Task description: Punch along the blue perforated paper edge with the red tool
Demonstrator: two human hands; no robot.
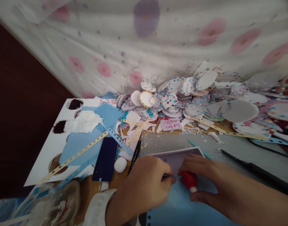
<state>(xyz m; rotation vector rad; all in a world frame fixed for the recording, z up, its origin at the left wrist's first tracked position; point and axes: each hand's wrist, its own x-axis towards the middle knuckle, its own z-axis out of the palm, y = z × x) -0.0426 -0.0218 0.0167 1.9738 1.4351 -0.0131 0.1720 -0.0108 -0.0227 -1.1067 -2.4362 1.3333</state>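
Note:
Near the bottom centre, my left hand [146, 185] is closed around a small dark thing that I cannot make out, its tip showing between thumb and fingers. My right hand [212, 179] grips a small red object [189, 180] with a pale tip between thumb and fingers. Both hands are over a light blue sheet [179, 207] at the front. Behind them lies a greyish tray-like piece with a white edge [176, 151], partly hidden by my hands.
Round paper discs [169, 101] are heaped along the back. A phone [105, 159], a white round lid [120, 164] and a black pen [135, 157] lie at left. A black pointed tool [254, 169] lies right on the grey mat [162, 142]. Dotted strips cross blue paper [76, 146].

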